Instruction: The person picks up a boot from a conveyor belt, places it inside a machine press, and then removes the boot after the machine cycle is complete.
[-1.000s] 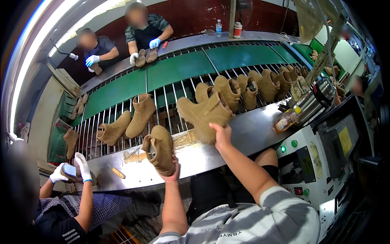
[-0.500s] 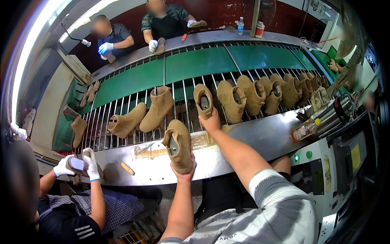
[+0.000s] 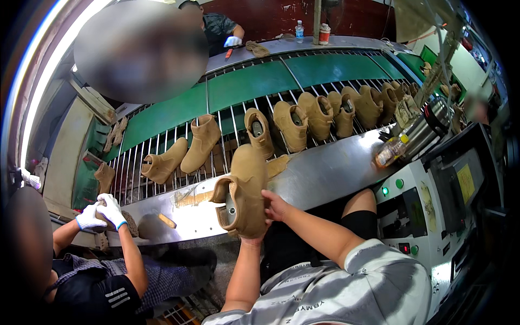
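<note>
A tan suede ankle boot (image 3: 250,176) is in both my hands over the near metal ledge, toe pointing away and its opening turned toward the left. My left hand (image 3: 252,241) grips it from below at the heel, mostly hidden by the boot. At the boot's right side, my right hand (image 3: 277,206) has its thumb and fingers closed on the edge. Just beyond stands a matching boot (image 3: 264,145) on the metal-bar rack (image 3: 234,127), its opening facing me. More tan boots (image 3: 297,135) line the rack to the right.
Two tan boots (image 3: 201,145) rest on the bars at left. A co-worker's gloved hands (image 3: 103,214) handle a shoe at lower left, near a wooden-looking tool (image 3: 167,221). A drink bottle (image 3: 391,150) and steel flask (image 3: 428,130) stand right, beside a control panel (image 3: 406,211).
My right hand has let go of the boot on the rack and come back to the boot in my left hand. That boot appears raised and closer. The view has shifted slightly.
</note>
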`<state>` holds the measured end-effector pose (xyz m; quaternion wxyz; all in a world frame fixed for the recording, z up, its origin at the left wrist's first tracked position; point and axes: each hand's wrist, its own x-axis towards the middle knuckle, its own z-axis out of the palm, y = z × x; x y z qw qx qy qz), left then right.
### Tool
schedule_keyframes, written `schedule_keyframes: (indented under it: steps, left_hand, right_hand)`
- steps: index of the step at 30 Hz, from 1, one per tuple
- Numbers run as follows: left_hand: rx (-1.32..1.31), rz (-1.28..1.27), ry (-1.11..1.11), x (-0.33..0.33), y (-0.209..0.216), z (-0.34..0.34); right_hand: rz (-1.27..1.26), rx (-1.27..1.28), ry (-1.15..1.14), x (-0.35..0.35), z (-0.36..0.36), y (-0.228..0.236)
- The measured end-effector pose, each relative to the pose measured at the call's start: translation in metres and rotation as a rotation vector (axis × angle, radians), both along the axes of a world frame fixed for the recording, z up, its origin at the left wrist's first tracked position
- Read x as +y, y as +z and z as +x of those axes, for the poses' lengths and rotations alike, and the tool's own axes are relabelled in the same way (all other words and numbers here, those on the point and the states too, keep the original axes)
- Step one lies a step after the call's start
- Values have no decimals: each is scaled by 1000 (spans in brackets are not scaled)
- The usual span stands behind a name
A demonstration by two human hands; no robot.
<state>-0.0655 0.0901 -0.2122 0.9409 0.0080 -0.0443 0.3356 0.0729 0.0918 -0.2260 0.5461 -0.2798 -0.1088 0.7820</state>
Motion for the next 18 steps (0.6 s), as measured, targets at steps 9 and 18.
schedule_keyframes:
  steps: [9, 18]
  left_hand:
    - [1002, 791, 442, -21, 113, -10]
    - [1441, 1537, 213, -94, 138, 92]
  right_hand:
    - [162, -31, -380, -118, 112, 74]
    - [328, -566, -697, -248, 170, 97]
